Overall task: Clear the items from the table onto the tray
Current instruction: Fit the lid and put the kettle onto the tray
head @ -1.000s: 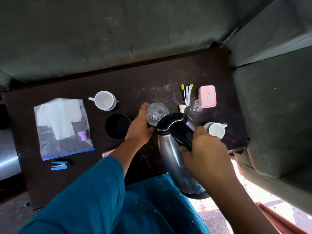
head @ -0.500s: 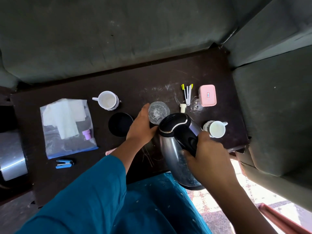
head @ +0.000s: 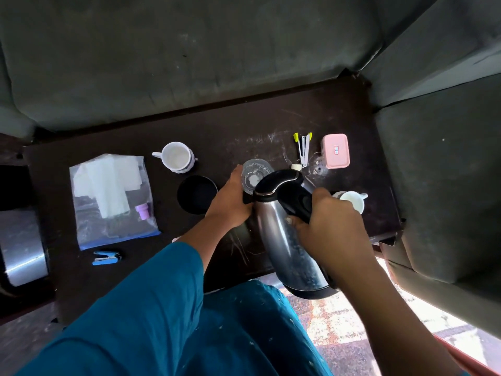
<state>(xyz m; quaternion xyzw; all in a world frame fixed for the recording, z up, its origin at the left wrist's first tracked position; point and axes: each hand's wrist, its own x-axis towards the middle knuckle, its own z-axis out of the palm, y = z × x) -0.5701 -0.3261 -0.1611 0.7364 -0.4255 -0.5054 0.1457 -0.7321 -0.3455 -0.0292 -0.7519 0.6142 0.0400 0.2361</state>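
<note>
My right hand (head: 329, 226) grips the black handle of a steel kettle (head: 284, 240), held tilted above the near edge of the dark table (head: 244, 126). My left hand (head: 230, 202) is wrapped around a clear glass (head: 253, 172) that stands on the table right by the kettle's lid. One white cup (head: 177, 157) stands left of the middle, another white cup (head: 352, 200) just beyond my right hand. A black round coaster (head: 196, 194) lies left of my left hand. A metal tray (head: 21, 245) shows at the far left edge.
A plastic bag with paper and a purple cap (head: 111, 196) and a blue stapler (head: 105, 257) lie on the left. A pink box (head: 335, 151), white-and-yellow clips (head: 303, 147) and a clear lid (head: 318, 166) sit at the right. Green sofa cushions (head: 439, 185) enclose the table.
The kettle has lifted and swung a little toward the glass. My left hand has closed in around the glass.
</note>
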